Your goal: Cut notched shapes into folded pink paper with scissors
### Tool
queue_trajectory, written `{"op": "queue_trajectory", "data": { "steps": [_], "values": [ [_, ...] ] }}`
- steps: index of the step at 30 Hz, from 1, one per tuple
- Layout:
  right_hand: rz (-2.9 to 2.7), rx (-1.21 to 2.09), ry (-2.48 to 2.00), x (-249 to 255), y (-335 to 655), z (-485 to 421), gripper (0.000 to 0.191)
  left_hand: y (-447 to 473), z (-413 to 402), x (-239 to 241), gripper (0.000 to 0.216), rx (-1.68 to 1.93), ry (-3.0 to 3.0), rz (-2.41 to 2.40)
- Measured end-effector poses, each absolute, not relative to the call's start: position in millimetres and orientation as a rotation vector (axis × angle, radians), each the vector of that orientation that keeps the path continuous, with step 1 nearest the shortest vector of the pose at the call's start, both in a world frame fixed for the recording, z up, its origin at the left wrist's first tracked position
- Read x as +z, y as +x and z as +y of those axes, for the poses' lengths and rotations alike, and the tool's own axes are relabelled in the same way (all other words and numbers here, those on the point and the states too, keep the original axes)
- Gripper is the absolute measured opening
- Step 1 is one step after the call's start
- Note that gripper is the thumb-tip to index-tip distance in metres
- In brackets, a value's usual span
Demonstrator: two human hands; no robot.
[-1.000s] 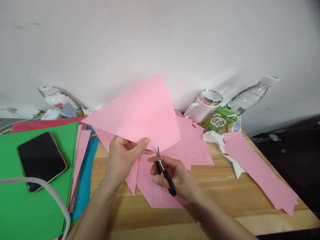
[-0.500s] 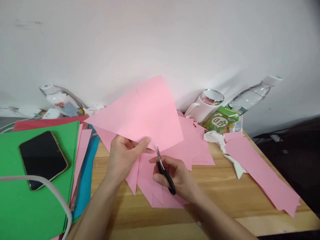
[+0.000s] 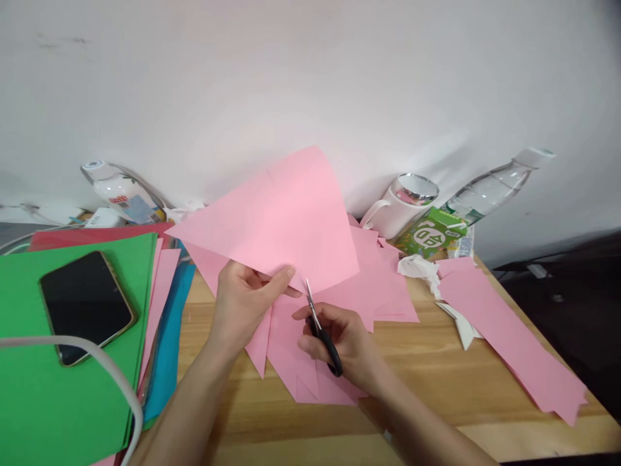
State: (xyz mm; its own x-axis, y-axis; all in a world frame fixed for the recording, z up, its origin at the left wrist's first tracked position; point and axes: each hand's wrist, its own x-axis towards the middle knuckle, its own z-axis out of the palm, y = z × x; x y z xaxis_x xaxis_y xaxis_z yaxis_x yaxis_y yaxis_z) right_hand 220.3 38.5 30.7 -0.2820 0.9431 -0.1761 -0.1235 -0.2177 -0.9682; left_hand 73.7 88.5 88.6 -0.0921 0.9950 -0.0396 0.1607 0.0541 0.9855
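Note:
My left hand [image 3: 245, 301] pinches the lower edge of a pink paper sheet [image 3: 281, 217] and holds it up, tilted, above the wooden table [image 3: 436, 382]. In my right hand [image 3: 342, 343] is a pair of small black-handled scissors [image 3: 320, 330]. Their blades point up and meet the sheet's bottom edge just right of my left thumb. Under both hands lie several pink paper offcuts [image 3: 301, 369].
A stack of green [image 3: 58, 401], red, blue and pink sheets lies at the left with a black phone [image 3: 85, 304] and a white cable [image 3: 97, 369] on it. Against the wall stand a white mug [image 3: 402, 207], a green carton [image 3: 431, 234], two bottles and crumpled tissue. A long pink strip [image 3: 509, 336] lies at right.
The scissors have crept slightly up towards the sheet's edge. The view has drifted a little; both hands keep their grips.

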Motion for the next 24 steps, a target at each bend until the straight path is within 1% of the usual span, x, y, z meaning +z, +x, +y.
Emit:
{"op": "queue_trajectory", "data": {
  "steps": [4, 11, 24],
  "values": [
    [-1.173, 1.638, -1.093, 30.7, 219.7, 38.8, 0.027, 74.0, 88.7, 86.8, 0.009, 1.159, 1.242, 1.39],
    [-1.189, 1.596, -1.068, 32.0, 219.9, 37.6, 0.033, 78.5, 85.0, 83.7, 0.005, 1.179, 1.236, 1.328],
    [-1.159, 1.627, -1.063, 32.1, 219.3, 36.2, 0.031, 78.0, 81.9, 85.8, 0.009, 1.235, 1.272, 1.394]
  ]
}}
